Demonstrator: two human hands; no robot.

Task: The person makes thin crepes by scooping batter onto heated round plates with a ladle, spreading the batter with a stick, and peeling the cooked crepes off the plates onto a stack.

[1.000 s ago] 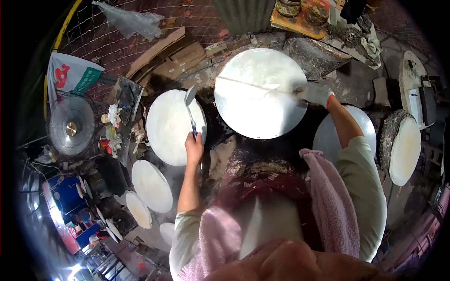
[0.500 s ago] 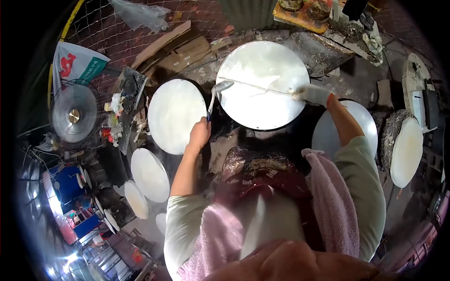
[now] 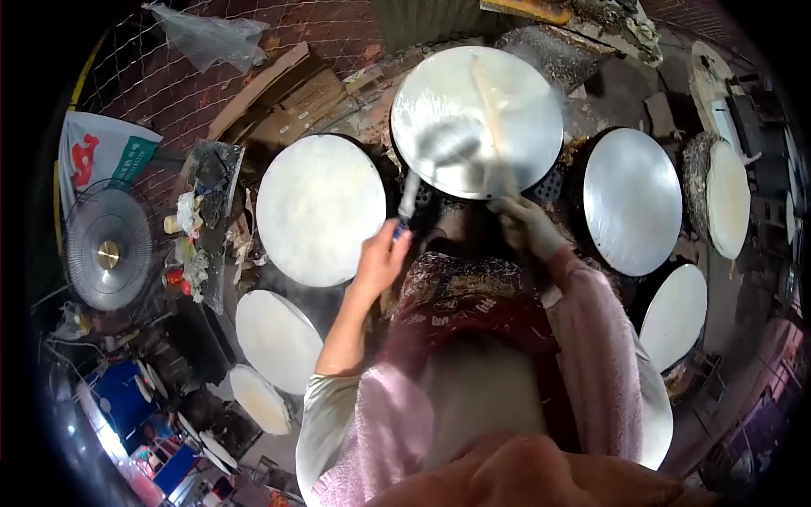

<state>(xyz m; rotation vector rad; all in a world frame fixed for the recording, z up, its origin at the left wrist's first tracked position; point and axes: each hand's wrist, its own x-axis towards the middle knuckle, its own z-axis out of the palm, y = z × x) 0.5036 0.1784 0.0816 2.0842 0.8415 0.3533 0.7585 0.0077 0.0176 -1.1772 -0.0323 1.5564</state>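
Note:
My left hand is closed around the blue-tipped handle of a ladle, whose head is smeared by motion at the near left rim of the large middle griddle. My right hand, in a pale glove, grips a long thin wooden stick that lies blurred across this griddle. White, glossy wetness covers the griddle's far part, while its near part looks like bare shiny metal. On the round griddle to the left lies a whitish layer.
A shiny metal griddle stands right of the middle one. Further white-topped discs are at the lower left and lower right. A fan, a cluttered ledge and cardboard sit to the left.
My right hand has come from the griddle's right side to its near edge, and the stick has swung from crosswise to pointing away. The right-hand griddle shows more fully. The view has shifted.

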